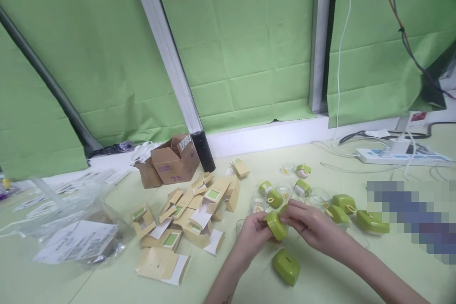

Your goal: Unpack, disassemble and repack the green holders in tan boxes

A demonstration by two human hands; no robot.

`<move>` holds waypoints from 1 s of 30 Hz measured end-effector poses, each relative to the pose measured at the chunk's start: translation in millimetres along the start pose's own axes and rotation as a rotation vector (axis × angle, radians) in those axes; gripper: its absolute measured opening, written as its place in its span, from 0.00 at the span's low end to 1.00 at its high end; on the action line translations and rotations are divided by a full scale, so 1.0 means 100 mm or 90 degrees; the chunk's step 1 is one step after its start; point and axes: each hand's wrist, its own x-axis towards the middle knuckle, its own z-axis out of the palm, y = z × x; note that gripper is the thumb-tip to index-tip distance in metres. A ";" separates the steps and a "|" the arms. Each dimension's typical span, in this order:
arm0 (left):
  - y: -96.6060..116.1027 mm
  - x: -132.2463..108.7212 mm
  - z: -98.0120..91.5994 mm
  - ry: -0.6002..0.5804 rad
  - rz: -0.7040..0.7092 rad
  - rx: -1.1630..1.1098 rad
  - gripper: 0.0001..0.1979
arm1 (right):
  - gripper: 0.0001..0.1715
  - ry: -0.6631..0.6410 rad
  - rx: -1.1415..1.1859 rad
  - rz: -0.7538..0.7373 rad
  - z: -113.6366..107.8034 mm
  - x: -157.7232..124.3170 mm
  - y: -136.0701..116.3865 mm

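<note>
Both hands meet low in the middle of the head view around one small green case (276, 225). My left hand (253, 233) curls its fingers round the case's left side. My right hand (309, 226) pinches its top right edge. Just below them another green case (287, 266) lies on the pale green table (331, 275). Several more green cases (344, 203) and small round green and white pieces (303, 170) lie scattered behind and to the right of my hands.
A heap of tan cardboard sleeves (192, 218) lies left of my hands. Behind it stand an open brown box (174, 159) and a black cylinder (204, 151). A clear plastic bag with papers (71, 237) sits far left; a power strip (395, 156) with cables far right.
</note>
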 end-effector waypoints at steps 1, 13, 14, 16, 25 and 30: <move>0.00 0.00 0.00 0.008 0.001 -0.003 0.16 | 0.17 0.012 0.008 0.014 0.02 0.00 -0.01; 0.00 0.01 0.07 0.078 0.212 0.274 0.05 | 0.15 0.002 0.087 0.186 -0.12 -0.03 -0.05; -0.02 0.01 0.07 0.088 0.216 0.313 0.05 | 0.13 0.006 0.064 0.188 -0.15 -0.04 -0.04; -0.06 0.01 0.07 0.094 0.202 0.344 0.05 | 0.18 0.007 0.026 0.184 -0.18 -0.07 -0.03; -0.08 0.01 0.01 0.121 0.223 0.447 0.04 | 0.21 -0.002 -0.053 0.201 -0.15 -0.24 0.03; -0.03 -0.07 -0.01 0.115 0.216 0.681 0.06 | 0.16 -0.053 -0.241 0.204 -0.04 -0.46 0.24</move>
